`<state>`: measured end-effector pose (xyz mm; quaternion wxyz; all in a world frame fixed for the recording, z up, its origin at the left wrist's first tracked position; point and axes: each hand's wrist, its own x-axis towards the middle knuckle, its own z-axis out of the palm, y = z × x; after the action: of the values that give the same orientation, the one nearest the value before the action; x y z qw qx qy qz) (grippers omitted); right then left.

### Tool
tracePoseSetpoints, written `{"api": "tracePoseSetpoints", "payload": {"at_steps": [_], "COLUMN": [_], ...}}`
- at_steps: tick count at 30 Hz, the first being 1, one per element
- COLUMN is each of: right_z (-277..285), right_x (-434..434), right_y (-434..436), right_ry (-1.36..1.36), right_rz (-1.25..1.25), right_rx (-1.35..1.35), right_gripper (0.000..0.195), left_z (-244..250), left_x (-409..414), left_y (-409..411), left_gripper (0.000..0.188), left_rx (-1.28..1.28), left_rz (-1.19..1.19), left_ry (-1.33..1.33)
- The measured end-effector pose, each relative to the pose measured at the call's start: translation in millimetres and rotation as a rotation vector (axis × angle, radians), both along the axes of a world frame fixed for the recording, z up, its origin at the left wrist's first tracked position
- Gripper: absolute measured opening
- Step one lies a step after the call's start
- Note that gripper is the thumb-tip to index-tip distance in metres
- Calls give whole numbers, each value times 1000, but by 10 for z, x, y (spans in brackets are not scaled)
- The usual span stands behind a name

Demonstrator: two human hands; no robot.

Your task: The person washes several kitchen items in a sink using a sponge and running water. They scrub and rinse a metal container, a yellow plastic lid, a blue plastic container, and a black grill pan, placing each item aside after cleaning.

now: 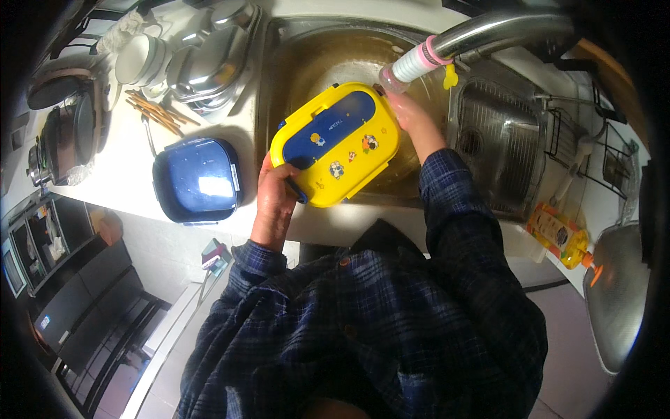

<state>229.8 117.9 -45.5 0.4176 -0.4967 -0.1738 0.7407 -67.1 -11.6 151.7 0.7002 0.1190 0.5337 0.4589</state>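
Observation:
A yellow lunch box lid (361,157) with a dark blue panel and cartoon stickers is held tilted over the steel sink basin (293,57). My left hand (275,196) grips its lower left corner, thumb on top, beside a dark blue clip. At the upper right corner my right hand (405,112) holds the lid's edge, its fingers partly hidden under the faucet nozzle. The faucet (502,34) ends in a white and pink extension (416,63) right above that corner. On the counter to the left stands a dark blue lunch box base (196,180), open side up.
Stacked bowls (138,60), steel containers (209,63) and wooden chopsticks (157,112) occupy the counter's left. A smaller drainer basin (497,141) adjoins on the right, near a wire rack (581,152), a yellow pump bottle (557,235) and a large pan (617,298).

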Motion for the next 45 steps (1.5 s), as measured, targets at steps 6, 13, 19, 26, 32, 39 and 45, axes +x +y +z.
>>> {"api": "tracePoseSetpoints", "payload": {"at_steps": [6,13,19,26,32,39,45], "right_z": [11,127,-171,1301,1896,2070,1500], "right_x": [-142,-229,-198,-862,-1393,-1048,-440], "right_y": [106,-18,-130,-114,-469,-1058,-1032], "right_ry": [-900,-1133,-1532,-440,-930,-1017,-1236], "right_rz": [210,272,308,248,344,178,301], "right_rx": [4,69,158,206,770,1087,921], "right_gripper": [54,42,34,35,16,9,9], "left_z": [44,236,267,264,-6,-563,-334], "left_x": [-13,-282,-247,5,158,-135,-186], "left_y": [-92,36,93,241,460,521,420], "left_gripper": [67,53,48,46,36,54,57], "left_rx": [24,-157,-34,-75,-41,151,123], "left_rz": [-20,-134,-256,-146,-234,-195,-137], "left_ry": [-202,-276,-5,-98,82,-5,-109]}}
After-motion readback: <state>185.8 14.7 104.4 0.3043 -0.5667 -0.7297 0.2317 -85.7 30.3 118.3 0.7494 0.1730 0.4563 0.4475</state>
